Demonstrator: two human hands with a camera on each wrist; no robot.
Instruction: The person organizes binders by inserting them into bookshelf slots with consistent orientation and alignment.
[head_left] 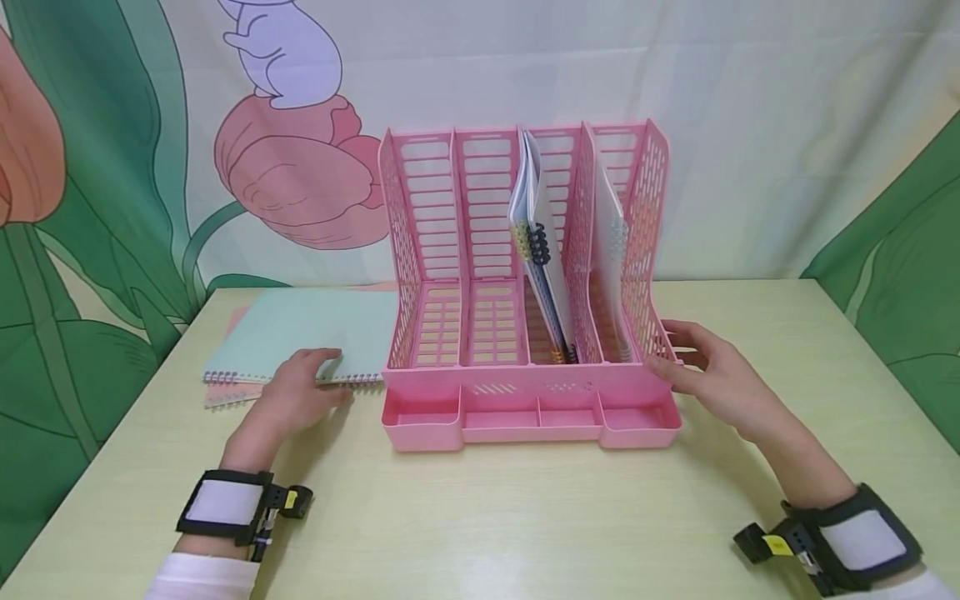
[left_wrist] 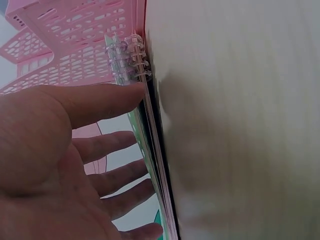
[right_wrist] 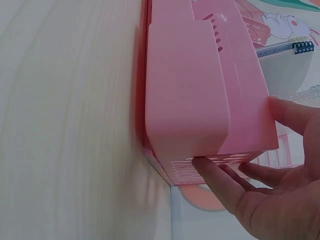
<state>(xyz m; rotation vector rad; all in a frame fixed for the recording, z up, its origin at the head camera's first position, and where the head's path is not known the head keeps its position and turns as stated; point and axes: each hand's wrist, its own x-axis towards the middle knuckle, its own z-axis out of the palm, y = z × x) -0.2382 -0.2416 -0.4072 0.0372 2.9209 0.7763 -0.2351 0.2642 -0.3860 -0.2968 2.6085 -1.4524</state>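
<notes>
A pink file organizer (head_left: 420, 437) stands upright, with tall compartments behind a row of low trays. At its right front corner my right hand (head_left: 720, 375) grips it, thumb at the front panel and fingers (right_wrist: 220, 182) against the slotted side wall. To its left lies a mint-green spiral notebook (head_left: 322, 325) on top of a pink one (head_left: 232, 393). My left hand (head_left: 296, 392) is at their coil-bound front edge, fingers stretched over the mint cover. In the left wrist view, the straight thumb (left_wrist: 110, 102) lies just beside the clear coils (left_wrist: 127, 57).
Spiral notebooks (head_left: 534, 192) lean in the organizer's third compartment from the left, and a pale spiral notebook (head_left: 609, 233) stands in the rightmost one. A printed curtain (head_left: 525, 58) hangs behind the light wooden table (head_left: 480, 517).
</notes>
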